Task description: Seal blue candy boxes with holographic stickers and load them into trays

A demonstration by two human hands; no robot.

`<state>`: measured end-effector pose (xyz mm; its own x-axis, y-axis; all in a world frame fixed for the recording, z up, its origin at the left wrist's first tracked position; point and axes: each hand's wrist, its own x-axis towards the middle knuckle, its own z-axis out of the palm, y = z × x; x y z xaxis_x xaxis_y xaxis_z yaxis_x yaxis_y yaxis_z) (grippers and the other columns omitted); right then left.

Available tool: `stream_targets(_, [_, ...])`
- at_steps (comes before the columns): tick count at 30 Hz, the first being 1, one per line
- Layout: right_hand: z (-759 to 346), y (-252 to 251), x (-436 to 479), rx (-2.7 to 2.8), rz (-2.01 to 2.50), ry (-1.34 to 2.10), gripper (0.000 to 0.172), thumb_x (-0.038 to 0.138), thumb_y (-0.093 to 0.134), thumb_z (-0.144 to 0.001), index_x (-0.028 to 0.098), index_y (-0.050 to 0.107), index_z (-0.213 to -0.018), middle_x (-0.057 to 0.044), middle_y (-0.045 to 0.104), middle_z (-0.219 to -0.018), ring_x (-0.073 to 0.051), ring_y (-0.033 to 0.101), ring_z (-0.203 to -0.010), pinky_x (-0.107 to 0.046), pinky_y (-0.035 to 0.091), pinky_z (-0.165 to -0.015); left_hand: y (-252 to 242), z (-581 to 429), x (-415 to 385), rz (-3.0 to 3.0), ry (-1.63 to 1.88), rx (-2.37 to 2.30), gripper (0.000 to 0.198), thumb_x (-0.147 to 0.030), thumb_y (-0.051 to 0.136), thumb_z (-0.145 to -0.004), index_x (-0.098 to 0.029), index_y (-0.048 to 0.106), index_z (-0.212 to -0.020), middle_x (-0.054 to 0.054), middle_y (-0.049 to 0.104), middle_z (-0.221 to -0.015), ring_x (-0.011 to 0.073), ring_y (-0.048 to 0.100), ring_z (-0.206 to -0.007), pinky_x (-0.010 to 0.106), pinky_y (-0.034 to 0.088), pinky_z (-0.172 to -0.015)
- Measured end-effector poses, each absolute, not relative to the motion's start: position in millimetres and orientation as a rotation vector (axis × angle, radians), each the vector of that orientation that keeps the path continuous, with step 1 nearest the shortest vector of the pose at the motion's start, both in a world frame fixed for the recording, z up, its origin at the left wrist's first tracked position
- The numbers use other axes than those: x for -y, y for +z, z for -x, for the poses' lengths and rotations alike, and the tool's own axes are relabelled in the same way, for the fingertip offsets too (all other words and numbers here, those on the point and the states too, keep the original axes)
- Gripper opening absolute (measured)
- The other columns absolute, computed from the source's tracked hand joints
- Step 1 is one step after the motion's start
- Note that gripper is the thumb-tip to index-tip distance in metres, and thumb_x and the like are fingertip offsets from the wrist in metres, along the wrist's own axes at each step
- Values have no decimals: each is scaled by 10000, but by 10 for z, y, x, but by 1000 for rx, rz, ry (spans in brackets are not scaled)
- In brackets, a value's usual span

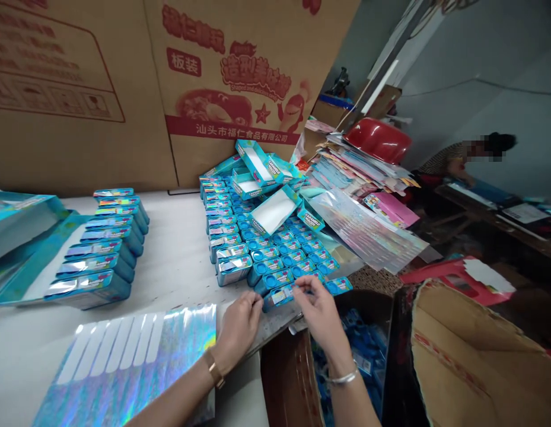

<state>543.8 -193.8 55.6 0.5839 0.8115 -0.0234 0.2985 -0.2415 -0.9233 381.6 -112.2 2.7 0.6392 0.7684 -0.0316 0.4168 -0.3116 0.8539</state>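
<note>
A small blue tin (275,300) with a shiny strip on its top stands at the front edge of a block of similar tins. My left hand (239,325) is closed at its left end, fingertips curled against it. My right hand (318,311) pinches at the tin's right end, thumb and forefinger together; the exact contact is partly hidden. Left of my hands lies a holographic sticker sheet (181,332), with several blank strips where stickers are gone. Behind the held tin are rows of blue tins (263,254), the leftmost row bearing shiny strips.
Teal display boxes (275,210) lie on the tins. Another tin row (97,255) stands left by an open teal box (26,225). A large carton (239,35) backs the table. Below right, a carton (297,379) holds blue tins. Sheets, a red basin (377,139) and a person are beyond.
</note>
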Motion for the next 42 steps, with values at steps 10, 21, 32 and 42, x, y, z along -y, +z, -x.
stream_targets(10, [-5297,815,1672,811,1571,890,300,459,629,-870,213,578,-1033,13,525,-797,-104,431,-600,-226,348,-512,305,-3700,1055,-1309,365,-622,533,-656,491,-877,-149,633,-962,7,587,-777,129,526,-638,236,397,-556])
stream_targets(21, [-5332,698,1477,985,1688,780,297,282,564,-848,246,531,-1142,-37,577,-1047,-141,543,-752,-246,486,-602,336,-3823,809,-1713,533,-927,405,-442,412,-968,-190,535,-675,-20,508,-620,135,456,-600,251,305,-572])
stream_targets(32, [-5498,543,1459,1181,1860,555,341,142,461,-858,229,513,-1184,-56,567,-1088,-157,573,-806,-301,504,-735,271,-3902,805,-1881,509,-996,356,-388,384,-980,-207,577,-741,19,631,-721,167,542,-652,268,311,-609])
stream_targets(42, [-5453,480,1423,1415,2059,263,408,121,486,-821,216,515,-1217,-85,571,-1126,-247,549,-997,-429,445,-909,44,-4001,853,-1846,555,-1007,380,-410,384,-992,-203,565,-730,10,617,-704,162,534,-651,260,300,-597])
